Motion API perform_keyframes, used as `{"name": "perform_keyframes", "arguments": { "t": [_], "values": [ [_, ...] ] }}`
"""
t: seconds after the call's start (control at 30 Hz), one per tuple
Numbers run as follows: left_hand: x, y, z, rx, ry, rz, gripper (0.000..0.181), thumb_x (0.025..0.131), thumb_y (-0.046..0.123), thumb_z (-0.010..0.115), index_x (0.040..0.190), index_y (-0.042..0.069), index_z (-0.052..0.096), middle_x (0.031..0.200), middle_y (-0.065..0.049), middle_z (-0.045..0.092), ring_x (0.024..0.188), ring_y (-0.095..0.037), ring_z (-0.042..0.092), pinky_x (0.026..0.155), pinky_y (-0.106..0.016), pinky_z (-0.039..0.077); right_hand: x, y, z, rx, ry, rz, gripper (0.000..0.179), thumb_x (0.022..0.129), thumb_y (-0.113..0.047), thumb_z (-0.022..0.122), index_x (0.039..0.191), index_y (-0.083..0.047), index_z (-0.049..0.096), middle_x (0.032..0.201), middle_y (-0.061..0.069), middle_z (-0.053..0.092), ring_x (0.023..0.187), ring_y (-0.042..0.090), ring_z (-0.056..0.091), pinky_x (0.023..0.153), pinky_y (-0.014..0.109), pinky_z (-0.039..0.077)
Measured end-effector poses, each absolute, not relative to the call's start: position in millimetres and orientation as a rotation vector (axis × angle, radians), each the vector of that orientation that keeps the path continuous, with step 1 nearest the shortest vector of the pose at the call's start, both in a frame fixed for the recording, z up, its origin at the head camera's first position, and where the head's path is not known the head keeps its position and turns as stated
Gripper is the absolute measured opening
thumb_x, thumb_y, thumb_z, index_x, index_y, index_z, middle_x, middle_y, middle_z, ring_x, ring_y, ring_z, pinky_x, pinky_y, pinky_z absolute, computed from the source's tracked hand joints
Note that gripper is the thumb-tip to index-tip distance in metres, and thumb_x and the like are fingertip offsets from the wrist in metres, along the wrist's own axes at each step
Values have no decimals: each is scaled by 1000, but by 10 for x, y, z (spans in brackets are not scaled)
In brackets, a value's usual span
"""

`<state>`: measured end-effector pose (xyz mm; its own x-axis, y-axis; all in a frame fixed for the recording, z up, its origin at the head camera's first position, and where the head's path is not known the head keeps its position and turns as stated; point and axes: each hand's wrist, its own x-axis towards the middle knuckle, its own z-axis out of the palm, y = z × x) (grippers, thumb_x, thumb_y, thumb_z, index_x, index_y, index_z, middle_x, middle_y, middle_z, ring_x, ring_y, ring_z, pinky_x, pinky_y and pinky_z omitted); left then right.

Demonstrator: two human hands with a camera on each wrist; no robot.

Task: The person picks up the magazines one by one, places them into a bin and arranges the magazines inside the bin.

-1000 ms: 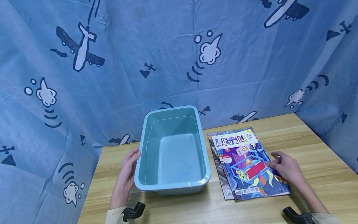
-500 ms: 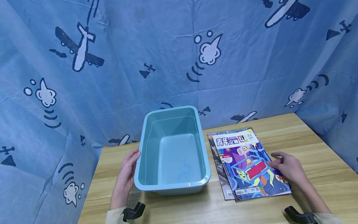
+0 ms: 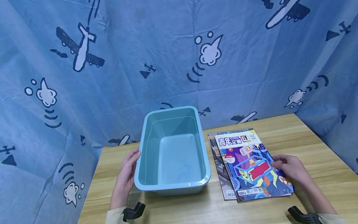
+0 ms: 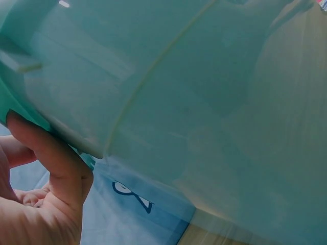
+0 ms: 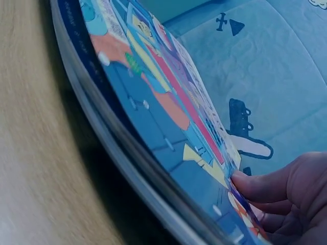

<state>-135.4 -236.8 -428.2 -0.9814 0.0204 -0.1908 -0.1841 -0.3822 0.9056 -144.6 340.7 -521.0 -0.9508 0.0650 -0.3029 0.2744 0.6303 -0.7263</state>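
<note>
A light blue-green plastic tub stands on the table, its inside bare. My left hand grips its left rim; in the left wrist view, bent fingers hook at the rim, beside the translucent wall. To the right, a colourful magazine lies askew over a second, darker magazine, which shows along the left and top. My right hand pinches the right edge of the upper magazine, thumb on the cover and fingers beneath. In the right wrist view that edge is bowed and stands off the table.
The wooden table backs onto a blue cloth printed with planes and clouds, which also hangs at both sides. Each wrist carries a black camera mount. A strip of table separates tub and magazines.
My right hand has moved slightly right, drawing the upper magazine with it and baring more of the lower one. My left hand and the tub have stayed in place.
</note>
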Motion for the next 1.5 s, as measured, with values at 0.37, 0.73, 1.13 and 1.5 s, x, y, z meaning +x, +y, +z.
{"name": "perform_keyframes", "arguments": {
  "t": [0.37,0.73,1.13,1.5],
  "values": [
    [-1383,-2353,-4272,-290,1672,2485,27,109,20,55,131,4,53,105,-6,73,86,-11,75,76,-22,64,-1435,3576,-5196,289,2525,-1274,56,105,-22,56,136,23,44,113,30,65,92,27,63,70,29,52],
    [-1412,-2350,-4260,-255,1665,2485,31,110,20,54,134,1,50,105,-6,73,86,-11,75,76,-22,64,-1438,3625,-5181,390,2401,-1386,64,104,-23,60,142,23,36,109,20,70,88,20,65,68,30,57],
    [-1405,-2346,-4258,-259,1658,2496,24,109,19,54,129,5,54,106,-5,73,87,-11,75,78,-23,64,-1427,3669,-5145,365,2369,-1385,71,102,-31,65,143,21,39,113,18,70,90,20,64,70,30,58],
    [-1397,-2363,-4261,-262,1661,2500,23,109,18,54,128,5,55,107,-6,73,89,-12,75,81,-25,64,-1402,3755,-5144,328,2147,-1597,71,105,-30,61,147,21,34,112,4,71,91,16,68,78,36,64]
  ]
}}
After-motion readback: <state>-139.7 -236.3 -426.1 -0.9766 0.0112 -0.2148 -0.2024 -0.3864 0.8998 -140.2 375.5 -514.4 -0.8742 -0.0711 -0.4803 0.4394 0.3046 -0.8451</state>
